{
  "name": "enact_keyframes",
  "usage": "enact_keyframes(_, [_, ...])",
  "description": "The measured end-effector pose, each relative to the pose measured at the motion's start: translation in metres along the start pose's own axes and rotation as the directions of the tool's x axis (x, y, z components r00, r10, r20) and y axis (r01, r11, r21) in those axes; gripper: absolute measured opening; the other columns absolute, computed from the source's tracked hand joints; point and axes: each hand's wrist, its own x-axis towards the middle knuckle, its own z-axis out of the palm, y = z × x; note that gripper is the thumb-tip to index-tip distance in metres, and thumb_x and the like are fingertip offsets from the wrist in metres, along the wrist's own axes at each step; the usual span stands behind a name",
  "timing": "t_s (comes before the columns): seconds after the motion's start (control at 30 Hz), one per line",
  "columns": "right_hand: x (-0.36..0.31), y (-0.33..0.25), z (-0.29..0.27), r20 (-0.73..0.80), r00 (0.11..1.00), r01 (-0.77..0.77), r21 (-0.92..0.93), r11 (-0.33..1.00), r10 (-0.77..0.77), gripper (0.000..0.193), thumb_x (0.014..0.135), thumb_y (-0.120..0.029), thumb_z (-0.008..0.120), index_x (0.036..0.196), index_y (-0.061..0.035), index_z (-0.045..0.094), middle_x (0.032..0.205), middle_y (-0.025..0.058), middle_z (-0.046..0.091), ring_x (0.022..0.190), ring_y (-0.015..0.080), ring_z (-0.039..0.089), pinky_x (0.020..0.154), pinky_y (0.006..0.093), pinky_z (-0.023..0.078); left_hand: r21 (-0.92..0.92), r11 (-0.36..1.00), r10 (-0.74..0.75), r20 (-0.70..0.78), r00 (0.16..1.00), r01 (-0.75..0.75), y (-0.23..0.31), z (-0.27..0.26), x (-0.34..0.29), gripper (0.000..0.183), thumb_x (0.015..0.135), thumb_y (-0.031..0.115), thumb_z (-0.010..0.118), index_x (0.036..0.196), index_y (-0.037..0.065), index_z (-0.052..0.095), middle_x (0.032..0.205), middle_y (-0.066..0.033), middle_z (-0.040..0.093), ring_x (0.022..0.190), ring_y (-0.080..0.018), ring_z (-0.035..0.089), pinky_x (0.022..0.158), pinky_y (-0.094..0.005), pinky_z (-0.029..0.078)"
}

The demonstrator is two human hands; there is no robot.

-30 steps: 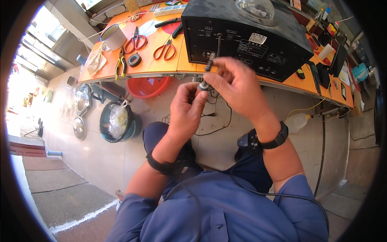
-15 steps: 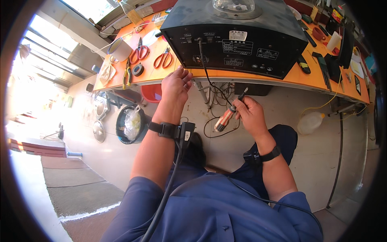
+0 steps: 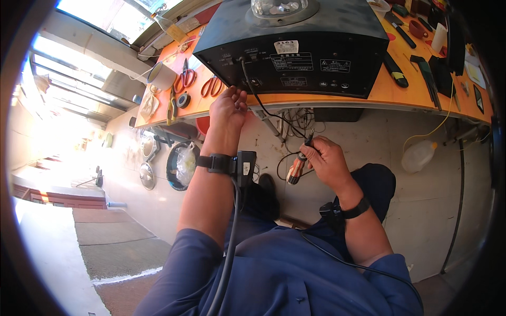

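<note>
Screwdriver sits pinched by the right hand, long axis slanting, shaft beyond the fingertips, handle below; I see the black box nearer the left hand, whose fingers half curl by its lower edge, contact unclear.

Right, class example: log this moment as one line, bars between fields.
left hand: near lower corner of black box, grip unclear | right hand: holding screwdriver | bench: red-handled scissors, pliers, tape roll
</note>
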Motion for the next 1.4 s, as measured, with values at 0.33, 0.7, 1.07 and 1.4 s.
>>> enact_keyframes(0.33, [0.002, 0.0, 0.0, 0.054, 0.994, 0.099, -0.044, 0.994, -0.097, 0.03, 0.101, -0.015, 0.065, 0.079, 0.0031, 0.056, 0.077, 0.0044, 0.052, 0.06, 0.01, 0.057, 0.053, 0.026, 0.047, 0.031, 0.998, 0.061, -0.03, 0.998, -0.061, -0.005, 0.002, 0.002, 0.015, 0.102, 0.016, 0.057, 0.112, 0.005, 0.06, 0.091, -0.0056, 0.062, 0.076, -0.0196, 0.066, 0.054, -0.0256, 0.044])
enact_keyframes(0.7, [0.002, -0.009, -0.001, 0.085, 0.996, 0.022, -0.008, 1.0, -0.021, 0.028, 0.101, -0.014, 0.065, 0.08, 0.0039, 0.057, 0.076, 0.0046, 0.053, 0.061, 0.0101, 0.058, 0.053, 0.0262, 0.047, 0.047, 0.996, 0.075, -0.047, 0.996, -0.072, -0.005, 0.007, -0.003, 0.011, 0.096, 0.012, 0.063, 0.104, 0.003, 0.062, 0.089, -0.0069, 0.063, 0.073, -0.0201, 0.067, 0.053, -0.0262, 0.044])
enact_keyframes(1.07, [0.001, -0.016, -0.001, 0.059, 0.998, -0.034, 0.037, 0.999, 0.031, 0.029, 0.095, -0.02, 0.068, 0.078, 0.0022, 0.062, 0.077, 0.0137, 0.059, 0.063, 0.0264, 0.062, 0.06, 0.0374, 0.049, 0.078, 0.99, 0.118, -0.043, 0.992, -0.114, -0.007, 0.007, -0.004, 0.011, 0.096, 0.012, 0.062, 0.103, 0.003, 0.061, 0.087, -0.006, 0.061, 0.071, -0.0192, 0.065, 0.052, -0.0267, 0.044])
enact_keyframes(1.4, [0.001, -0.013, 0.0, 0.05, 0.998, -0.027, 0.034, 0.999, 0.025, 0.027, 0.093, -0.021, 0.07, 0.081, 0.0029, 0.065, 0.078, 0.0138, 0.063, 0.066, 0.0286, 0.064, 0.061, 0.037, 0.051, 0.085, 0.988, 0.132, -0.027, 0.991, -0.129, -0.007, 0.007, -0.001, 0.011, 0.099, 0.014, 0.059, 0.1, 0.003, 0.06, 0.081, -0.0054, 0.057, 0.066, -0.0179, 0.061, 0.051, -0.0279, 0.043])
